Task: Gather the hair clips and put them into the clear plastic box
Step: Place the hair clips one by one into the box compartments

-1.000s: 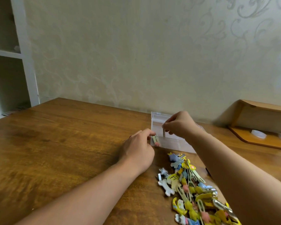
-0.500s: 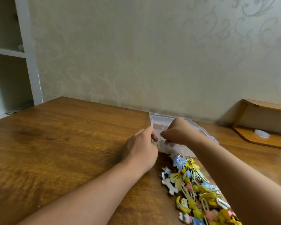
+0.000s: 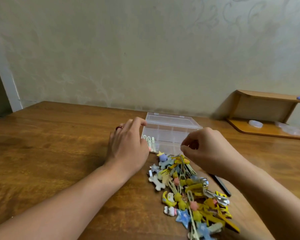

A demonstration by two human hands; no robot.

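Note:
The clear plastic box [image 3: 171, 129] lies open on the wooden table, its compartments facing up. A few pale green hair clips [image 3: 150, 142] lie in its front left compartment. A pile of colourful hair clips [image 3: 189, 191] stretches from the box's front edge toward me. My left hand [image 3: 126, 146] rests against the box's left side with relaxed fingers and holds nothing. My right hand [image 3: 203, 149] hovers over the far end of the pile, thumb and forefinger drawn together. Whether they pinch a clip is unclear.
A wooden shelf unit [image 3: 267, 116] stands at the back right with small clear lids on it. A dark thin stick [image 3: 222, 185] lies right of the pile. The wall runs close behind the box. A white shelf frame [image 3: 9, 94] is at the far left.
My right hand has pulled back out of the box to the pile's far end. My left hand has let go of the box's front corner and opened beside it.

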